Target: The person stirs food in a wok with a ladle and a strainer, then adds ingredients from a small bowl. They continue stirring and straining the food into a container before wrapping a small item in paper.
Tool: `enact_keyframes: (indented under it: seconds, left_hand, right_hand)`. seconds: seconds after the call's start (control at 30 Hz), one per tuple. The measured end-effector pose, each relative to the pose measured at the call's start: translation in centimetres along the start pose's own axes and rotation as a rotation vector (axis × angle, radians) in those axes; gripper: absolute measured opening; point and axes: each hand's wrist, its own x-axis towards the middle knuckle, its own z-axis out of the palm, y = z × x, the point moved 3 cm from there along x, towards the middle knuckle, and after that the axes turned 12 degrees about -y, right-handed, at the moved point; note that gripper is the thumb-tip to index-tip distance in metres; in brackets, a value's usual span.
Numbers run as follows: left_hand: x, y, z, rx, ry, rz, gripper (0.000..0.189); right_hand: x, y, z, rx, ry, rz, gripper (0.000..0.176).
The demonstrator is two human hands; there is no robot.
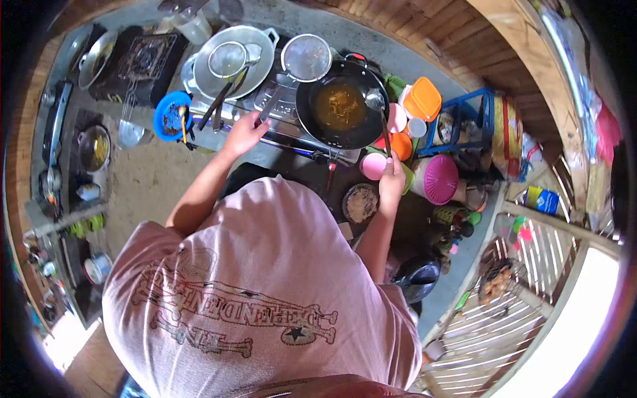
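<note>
My left hand point(244, 134) is closed around the handle of a round mesh strainer point(306, 58), which is held up beside the wok's far left rim. In my right hand point(393, 175) is the long handle of a metal ladle point(375, 99); its bowl is at the right side of the wok. The black wok point(312, 129) sits on a gas stove point(279, 96) and holds brownish oil point(340, 106) with golden pieces in the middle. Left of the stove top, a large metal pot point(255, 73) has a smaller strainer point(227, 60) and dark-handled utensils lying across it.
A blue bowl point(159, 116) with a yellow-handled utensil stands at the left. Orange and pink plastic containers point(423, 99) crowd the wok's right side, near a blue crate point(484, 109). Below the counter is a bowl of pale powder point(361, 203). Another burner point(149, 56) stands far left.
</note>
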Motion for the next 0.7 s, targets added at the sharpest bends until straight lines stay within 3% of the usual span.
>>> enact_keyframes:
  seconds: [0.17, 0.23, 0.3, 0.5, 0.7]
  left_hand:
    - [-0.1, 0.4, 0.3, 0.022, -0.023, -0.006, 0.036]
    - [0.0, -0.2, 0.6, 0.0, -0.011, -0.014, 0.037]
    - [0.1, -0.3, 0.7, 0.045, -0.006, 0.042, 0.036]
    - [0.2, -0.7, 0.8, 0.056, -0.021, 0.01, 0.036]
    - [0.4, -0.6, 1.0, 0.021, -0.013, -0.007, 0.036]
  right_hand:
    - [1.2, 0.8, 2.0, -0.065, -0.094, -0.002, 0.036]
    - [1.7, 1.4, 2.6, 0.011, -0.138, -0.06, 0.036]
    - [1.7, 2.0, 2.5, 0.223, -0.143, 0.023, 0.037]
    - [2.3, 2.0, 1.7, 0.095, -0.079, -0.038, 0.038]
    - [2.0, 3.2, 2.7, 0.184, -0.195, 0.084, 0.04]
